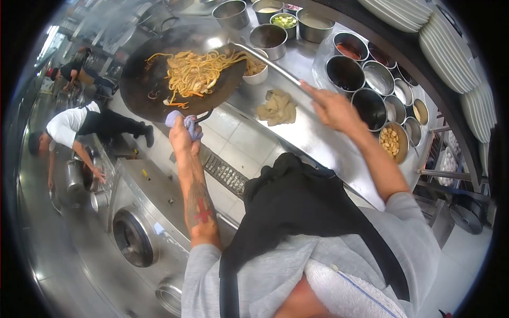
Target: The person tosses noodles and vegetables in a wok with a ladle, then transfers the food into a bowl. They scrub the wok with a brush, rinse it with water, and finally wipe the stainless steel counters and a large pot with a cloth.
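A black wok (pixel 148 87) full of yellow noodles (pixel 196 71) with orange strips is held up over the floor and counter. My left hand (pixel 182 132) grips the wok's handle through a bluish cloth (pixel 188 123). My right hand (pixel 334 106) holds the long metal handle of a ladle (pixel 268 62), whose far end reaches into the noodles. A crumpled beige rag (pixel 277 107) lies on the steel counter (pixel 313 138) between the wok and my right hand.
Several round metal pots of sauces and ingredients (pixel 366 74) line the counter's far side. White plates (pixel 456 53) are stacked at the right. A burner range (pixel 135 233) stands at lower left. Another person in white and black (pixel 71 130) bends over at the left.
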Motion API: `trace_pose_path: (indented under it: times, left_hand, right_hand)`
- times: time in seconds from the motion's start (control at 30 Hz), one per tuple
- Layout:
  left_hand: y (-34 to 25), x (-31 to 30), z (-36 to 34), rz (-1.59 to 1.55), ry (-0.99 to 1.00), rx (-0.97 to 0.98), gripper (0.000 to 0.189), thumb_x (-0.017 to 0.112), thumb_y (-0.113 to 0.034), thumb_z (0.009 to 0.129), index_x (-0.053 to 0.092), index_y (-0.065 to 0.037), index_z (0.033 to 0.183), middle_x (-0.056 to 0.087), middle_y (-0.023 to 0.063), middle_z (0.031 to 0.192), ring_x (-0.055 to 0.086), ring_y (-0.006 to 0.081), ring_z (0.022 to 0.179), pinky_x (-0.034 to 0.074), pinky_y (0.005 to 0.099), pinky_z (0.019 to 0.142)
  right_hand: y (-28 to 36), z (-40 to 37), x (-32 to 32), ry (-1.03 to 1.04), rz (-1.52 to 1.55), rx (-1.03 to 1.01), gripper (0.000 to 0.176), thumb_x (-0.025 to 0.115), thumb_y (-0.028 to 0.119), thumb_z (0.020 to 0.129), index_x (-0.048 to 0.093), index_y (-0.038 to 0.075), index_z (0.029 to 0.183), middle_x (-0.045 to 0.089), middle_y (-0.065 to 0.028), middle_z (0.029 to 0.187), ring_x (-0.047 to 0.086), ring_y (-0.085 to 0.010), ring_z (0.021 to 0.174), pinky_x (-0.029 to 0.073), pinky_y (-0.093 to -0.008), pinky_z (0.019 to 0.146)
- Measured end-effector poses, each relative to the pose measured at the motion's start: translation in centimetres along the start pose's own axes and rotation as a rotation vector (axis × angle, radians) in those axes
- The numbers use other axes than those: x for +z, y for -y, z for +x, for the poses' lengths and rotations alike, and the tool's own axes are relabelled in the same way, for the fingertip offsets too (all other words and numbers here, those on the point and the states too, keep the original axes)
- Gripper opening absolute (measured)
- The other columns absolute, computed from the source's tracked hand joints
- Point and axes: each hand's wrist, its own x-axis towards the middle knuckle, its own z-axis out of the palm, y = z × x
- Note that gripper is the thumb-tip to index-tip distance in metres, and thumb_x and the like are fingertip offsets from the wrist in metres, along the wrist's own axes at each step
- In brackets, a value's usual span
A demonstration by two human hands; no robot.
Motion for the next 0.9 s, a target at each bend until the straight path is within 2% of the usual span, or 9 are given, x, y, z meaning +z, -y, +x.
trace_pose_path:
  times: [0.03, 0.13, 0.23, 0.37, 0.47, 0.6, 0.73, 0.83, 0.9]
  left_hand:
    - [-0.4, 0.2, 0.0, 0.0, -0.006, 0.002, 0.017, 0.052, -0.018, 0.092, 0.052, -0.002, 0.096, 0.061, 0.0103, 0.071, 0.05, 0.0172, 0.047, 0.038, 0.0277, 0.038]
    - [-1.2, 0.8, -0.2, 0.141, -0.065, 0.033, 0.02, 0.051, -0.021, 0.093, 0.055, -0.001, 0.089, 0.06, 0.0094, 0.068, 0.05, 0.0171, 0.044, 0.035, 0.0283, 0.035]
    - [-1.7, 2.1, 1.7, 0.174, -0.077, 0.009, 0.027, 0.05, -0.024, 0.093, 0.057, -0.001, 0.081, 0.058, 0.009, 0.065, 0.049, 0.0169, 0.042, 0.032, 0.0291, 0.032]
    - [-2.1, 2.5, 3.7, 0.156, -0.089, -0.015, 0.03, 0.05, -0.024, 0.093, 0.057, 0.001, 0.078, 0.057, 0.0093, 0.063, 0.048, 0.0167, 0.041, 0.031, 0.0281, 0.031]
    - [-2.0, 2.6, 4.1, 0.154, -0.096, 0.041, 0.029, 0.051, -0.022, 0.093, 0.057, 0.002, 0.077, 0.057, 0.01, 0.063, 0.047, 0.0171, 0.041, 0.032, 0.0278, 0.032]
    - [-1.8, 2.5, 4.5, 0.136, -0.104, 0.048, 0.027, 0.052, -0.02, 0.094, 0.055, 0.002, 0.079, 0.058, 0.0112, 0.065, 0.047, 0.0174, 0.041, 0.032, 0.0277, 0.034]
    - [-2.2, 1.7, 5.3, 0.11, -0.075, 0.012, 0.025, 0.052, -0.021, 0.094, 0.054, 0.002, 0.083, 0.061, 0.0119, 0.068, 0.049, 0.0175, 0.043, 0.034, 0.0276, 0.035]
    - [-2.5, 1.4, 5.1, 0.083, -0.07, -0.001, 0.022, 0.053, -0.019, 0.093, 0.054, 0.001, 0.084, 0.061, 0.0118, 0.068, 0.05, 0.0177, 0.044, 0.036, 0.0279, 0.037]
    - [-2.7, 2.0, 5.3, 0.127, -0.081, 0.017, 0.02, 0.053, -0.018, 0.093, 0.053, 0.0, 0.085, 0.061, 0.0118, 0.069, 0.049, 0.0178, 0.044, 0.036, 0.028, 0.037]
  right_hand:
    - [-0.6, 0.4, -2.0, 0.003, 0.003, -0.004, 0.063, 0.055, 0.011, 0.091, 0.039, 0.029, 0.149, 0.066, -0.018, 0.09, 0.063, -0.0398, 0.081, 0.05, -0.0486, 0.072]
    - [-3.3, 1.5, -5.5, 0.154, -0.297, -0.081, 0.069, 0.059, 0.008, 0.084, 0.043, 0.032, 0.147, 0.057, -0.0124, 0.078, 0.061, -0.0326, 0.07, 0.05, -0.0444, 0.065]
    - [-7.3, 1.5, -6.4, 0.182, -0.337, -0.111, 0.069, 0.058, 0.007, 0.085, 0.043, 0.034, 0.147, 0.056, -0.0109, 0.079, 0.06, -0.0323, 0.069, 0.049, -0.0437, 0.063]
    - [-8.2, -1.0, -8.6, 0.178, -0.397, -0.038, 0.068, 0.059, 0.007, 0.088, 0.041, 0.034, 0.148, 0.057, -0.0108, 0.084, 0.058, -0.0325, 0.065, 0.049, -0.0435, 0.06]
    - [-8.9, -2.5, -9.6, 0.198, -0.448, 0.011, 0.068, 0.059, 0.008, 0.089, 0.04, 0.034, 0.149, 0.056, -0.0111, 0.082, 0.059, -0.0324, 0.065, 0.049, -0.0435, 0.061]
    - [-7.3, -2.8, -7.6, 0.171, -0.269, 0.042, 0.065, 0.058, 0.009, 0.089, 0.042, 0.031, 0.148, 0.054, -0.0124, 0.08, 0.058, -0.0324, 0.07, 0.048, -0.0444, 0.064]
    - [-4.2, 0.6, -4.6, 0.097, -0.103, 0.032, 0.064, 0.059, 0.008, 0.088, 0.044, 0.03, 0.147, 0.053, -0.0126, 0.079, 0.056, -0.0336, 0.071, 0.047, -0.0442, 0.068]
    - [-4.8, 2.2, -4.0, 0.122, -0.161, -0.003, 0.065, 0.057, 0.009, 0.088, 0.045, 0.036, 0.145, 0.055, -0.0121, 0.079, 0.059, -0.0324, 0.072, 0.049, -0.0436, 0.067]
    - [-5.9, 2.5, -5.9, 0.171, -0.229, -0.02, 0.065, 0.057, 0.008, 0.088, 0.045, 0.036, 0.145, 0.055, -0.0119, 0.08, 0.06, -0.0323, 0.072, 0.049, -0.0436, 0.067]
